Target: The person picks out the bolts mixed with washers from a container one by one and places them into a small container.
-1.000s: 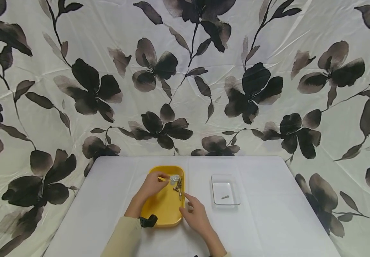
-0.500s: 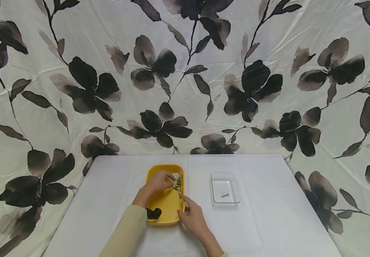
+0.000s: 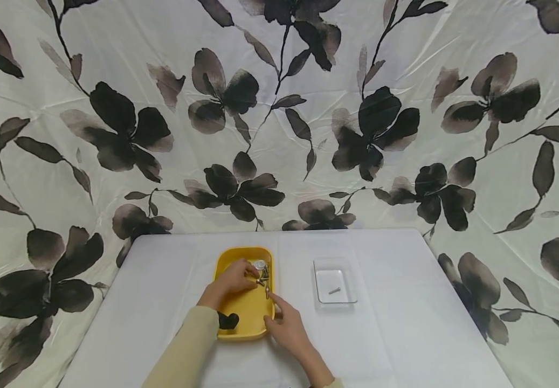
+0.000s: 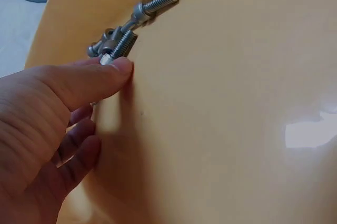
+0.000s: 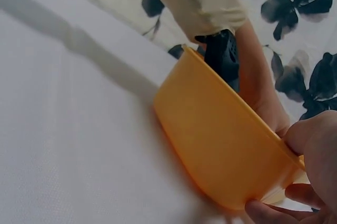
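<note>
Inside the yellow tray (image 3: 245,318), my left hand (image 3: 234,277) pinches a bolt (image 4: 126,44) between thumb and fingers; its threaded end shows past the thumb in the left wrist view. Beside it lies another bolt (image 4: 162,2) with a nut-like collar, among several metal fasteners (image 3: 267,291) along the tray's right side. Small clear round pieces (image 3: 260,264) sit in the far right corner. My right hand (image 3: 286,325) holds the tray's right side, with digits on the rim and against the outer wall (image 5: 221,145) in the right wrist view.
To the right of the tray stands a clear rectangular container (image 3: 325,278) with a single screw (image 3: 335,291) in it. A black wrist device (image 3: 228,321) sits over the tray's near left part. A floral cloth (image 3: 240,124) hangs behind the white table (image 3: 386,323).
My left hand has moved from the clear round pieces toward the bolts and now pinches one. The right hand stays at the tray's side. The head view has shifted slightly.
</note>
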`<action>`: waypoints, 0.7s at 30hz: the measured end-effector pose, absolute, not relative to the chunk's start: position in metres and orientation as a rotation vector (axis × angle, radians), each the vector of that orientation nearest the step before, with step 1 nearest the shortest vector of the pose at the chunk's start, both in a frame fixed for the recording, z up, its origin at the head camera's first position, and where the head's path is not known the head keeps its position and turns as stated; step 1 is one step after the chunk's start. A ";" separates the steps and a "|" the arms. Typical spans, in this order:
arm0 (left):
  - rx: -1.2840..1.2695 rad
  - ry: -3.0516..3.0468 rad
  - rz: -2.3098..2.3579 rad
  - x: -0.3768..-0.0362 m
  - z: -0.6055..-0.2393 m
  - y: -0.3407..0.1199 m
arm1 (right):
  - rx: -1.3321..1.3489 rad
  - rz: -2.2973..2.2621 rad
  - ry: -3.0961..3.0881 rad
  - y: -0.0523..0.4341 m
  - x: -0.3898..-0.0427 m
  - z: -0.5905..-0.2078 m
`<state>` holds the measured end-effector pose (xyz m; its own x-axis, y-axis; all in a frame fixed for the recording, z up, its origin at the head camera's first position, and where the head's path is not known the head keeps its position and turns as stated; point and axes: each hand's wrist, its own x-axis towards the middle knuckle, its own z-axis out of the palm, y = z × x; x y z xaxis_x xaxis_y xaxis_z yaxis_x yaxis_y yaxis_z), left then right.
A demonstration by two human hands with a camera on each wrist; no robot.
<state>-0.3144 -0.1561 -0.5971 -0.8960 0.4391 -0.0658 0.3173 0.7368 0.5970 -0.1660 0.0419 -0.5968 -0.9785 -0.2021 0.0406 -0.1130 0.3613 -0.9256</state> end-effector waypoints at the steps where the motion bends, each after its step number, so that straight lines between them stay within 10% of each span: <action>1: 0.616 2.736 0.891 -0.315 -0.597 -0.156 | -0.289 -1.702 2.533 0.042 -0.166 -0.597; 21: 0.590 2.761 0.929 -0.307 -0.591 -0.157 | -0.299 -1.723 2.506 0.041 -0.168 -0.597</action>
<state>-0.3068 -0.1573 -0.5907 -0.9074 0.4189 -0.0331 0.3138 0.7279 0.6096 -0.1679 0.0413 -0.5975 -0.9772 -0.2087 0.0400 -0.1121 0.3464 -0.9314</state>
